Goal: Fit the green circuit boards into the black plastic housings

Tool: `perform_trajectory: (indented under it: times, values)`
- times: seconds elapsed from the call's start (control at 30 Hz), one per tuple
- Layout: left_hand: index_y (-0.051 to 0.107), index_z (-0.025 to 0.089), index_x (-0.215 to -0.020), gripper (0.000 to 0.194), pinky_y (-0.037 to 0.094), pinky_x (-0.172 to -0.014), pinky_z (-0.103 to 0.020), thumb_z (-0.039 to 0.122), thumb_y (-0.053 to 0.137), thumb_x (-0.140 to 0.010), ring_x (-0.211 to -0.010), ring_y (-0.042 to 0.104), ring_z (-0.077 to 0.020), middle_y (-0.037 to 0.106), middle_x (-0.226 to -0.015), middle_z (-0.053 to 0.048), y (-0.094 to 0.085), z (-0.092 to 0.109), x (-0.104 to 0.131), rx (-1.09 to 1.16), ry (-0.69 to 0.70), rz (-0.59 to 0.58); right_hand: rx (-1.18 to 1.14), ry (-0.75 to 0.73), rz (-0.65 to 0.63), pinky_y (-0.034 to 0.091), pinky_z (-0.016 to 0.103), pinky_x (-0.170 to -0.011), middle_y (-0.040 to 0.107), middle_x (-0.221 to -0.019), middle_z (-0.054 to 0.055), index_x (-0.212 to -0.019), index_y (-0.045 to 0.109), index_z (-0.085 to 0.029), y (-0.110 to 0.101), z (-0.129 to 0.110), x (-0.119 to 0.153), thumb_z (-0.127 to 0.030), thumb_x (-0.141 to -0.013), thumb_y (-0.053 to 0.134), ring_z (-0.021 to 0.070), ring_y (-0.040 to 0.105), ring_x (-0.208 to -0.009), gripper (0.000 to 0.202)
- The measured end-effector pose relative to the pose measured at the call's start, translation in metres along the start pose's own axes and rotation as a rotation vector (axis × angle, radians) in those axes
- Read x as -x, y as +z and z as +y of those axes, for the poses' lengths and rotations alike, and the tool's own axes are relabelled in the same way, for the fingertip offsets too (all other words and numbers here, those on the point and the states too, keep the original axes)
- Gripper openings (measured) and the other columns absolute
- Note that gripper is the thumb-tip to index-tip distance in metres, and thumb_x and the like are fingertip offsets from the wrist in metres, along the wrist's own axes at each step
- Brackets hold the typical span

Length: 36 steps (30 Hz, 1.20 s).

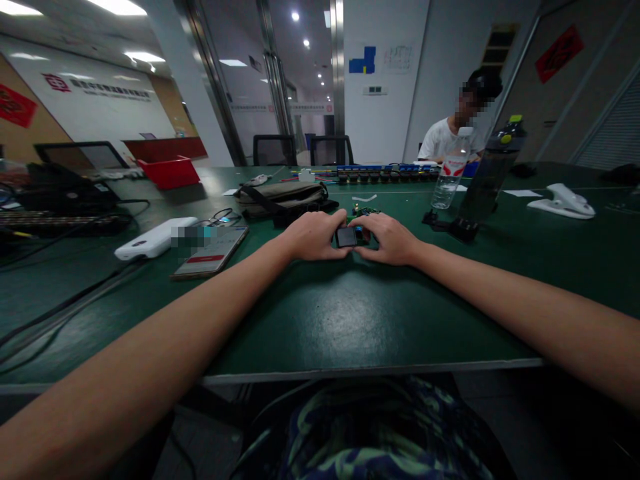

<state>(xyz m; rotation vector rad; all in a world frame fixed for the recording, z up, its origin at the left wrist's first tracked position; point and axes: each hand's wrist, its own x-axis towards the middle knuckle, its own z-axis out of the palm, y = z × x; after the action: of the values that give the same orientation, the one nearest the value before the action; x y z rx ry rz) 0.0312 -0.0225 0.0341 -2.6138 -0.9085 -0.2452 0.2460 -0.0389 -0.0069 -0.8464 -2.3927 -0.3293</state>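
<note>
Both hands meet over the green table (340, 327), around a small circuit board (364, 233) with a dark square part (346, 237) on its near left side. My left hand (315, 235) grips the left edge, thumb in front and fingers behind. On the other side, my right hand (393, 239) pinches the board's right part between thumb and fingers. The fingers hide much of the board. Just behind and to the left of my left hand lies a grey-brown pouch (285, 199).
A phone (213, 253) and a white power bank (155, 239) with cables lie left. Standing on the right are a clear bottle (450, 175) and a dark bottle (490, 180), near a white clip-like object (564, 203). A person (443, 140) sits across the table.
</note>
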Motion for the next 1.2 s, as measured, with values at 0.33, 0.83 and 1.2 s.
perform_trajectory:
  times: [0.33,0.83,1.2]
  values:
    - [0.054,0.018,-0.105,0.041,0.044,-0.062,-0.029,0.051,0.056,-0.08,-0.08,0.07,-0.0251,0.072,-0.089,-0.007,0.0026,-0.0023,0.0003,0.08,0.035,0.045,-0.009,-0.003,0.024,0.041,0.034,-0.076,0.063,-0.082,0.007,-0.107,0.059,-0.015,0.0021,0.0029,0.0011,-0.035,-0.082,0.061,0.0232,0.055,-0.077,0.032]
    - [0.067,0.016,-0.099,0.047,0.049,-0.066,-0.032,0.057,0.049,-0.085,-0.084,0.071,-0.028,0.074,-0.095,-0.011,0.0064,-0.0074,-0.001,-0.014,0.068,-0.07,-0.007,-0.007,0.002,0.04,0.033,-0.075,0.062,-0.081,0.007,-0.109,0.059,-0.014,0.0006,0.0013,0.001,-0.033,-0.082,0.061,0.0222,0.054,-0.075,0.032]
    - [0.068,0.015,-0.101,0.052,0.047,-0.059,-0.031,0.061,0.047,-0.085,-0.077,0.071,-0.0277,0.074,-0.089,-0.012,0.0031,-0.0041,-0.0012,-0.085,0.064,-0.112,-0.01,-0.03,0.009,0.04,0.034,-0.075,0.063,-0.083,0.008,-0.106,0.059,-0.015,-0.0018,-0.0006,0.0,-0.036,-0.081,0.061,0.0226,0.054,-0.076,0.032]
